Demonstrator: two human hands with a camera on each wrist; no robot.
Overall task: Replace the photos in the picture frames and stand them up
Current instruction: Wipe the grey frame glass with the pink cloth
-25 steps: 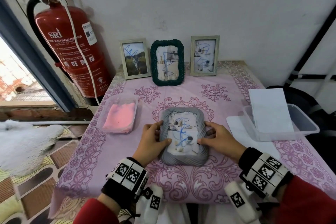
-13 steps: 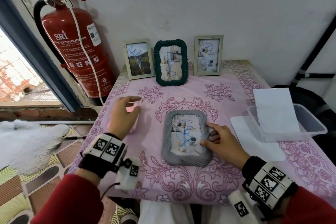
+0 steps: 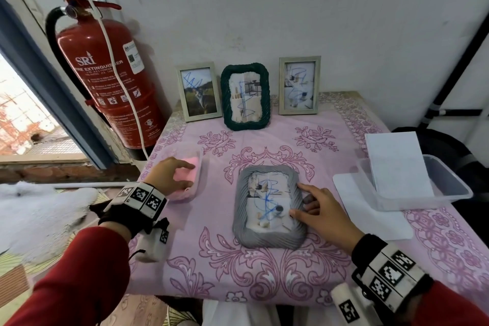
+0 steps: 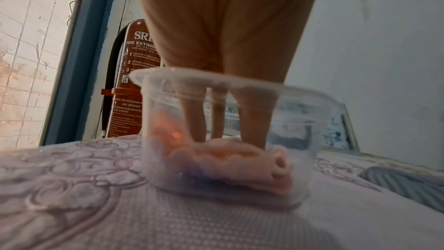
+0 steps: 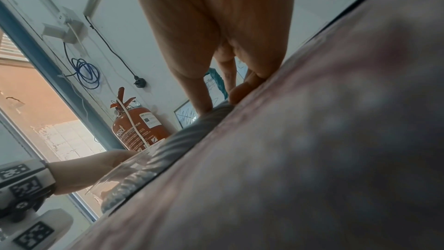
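Note:
A grey rope-rimmed picture frame (image 3: 268, 206) lies flat, face up, mid-table with a scribbled photo in it. My right hand (image 3: 297, 200) rests on its right rim, thumb and index finger pressing down; in the right wrist view the fingertips (image 5: 204, 105) touch the grey rim (image 5: 182, 140). My left hand (image 3: 189, 173) reaches into a clear tub (image 3: 197, 193) left of the frame. There its straight fingers (image 4: 252, 121) touch a folded pink cloth (image 4: 240, 163). At the back, a silver frame (image 3: 199, 91), a green frame (image 3: 245, 96) and another silver frame (image 3: 299, 85) stand upright.
A clear box (image 3: 449, 188) holding white sheets (image 3: 397, 161) sits at the right on a white lid (image 3: 370, 217). A red fire extinguisher (image 3: 105, 74) hangs left of the table by the doorway. The pink patterned tablecloth (image 3: 264, 272) covers the table.
My left hand let go of the grey frame's left side and moved left into the tub with the pink cloth. My right hand stayed on the frame's right rim.

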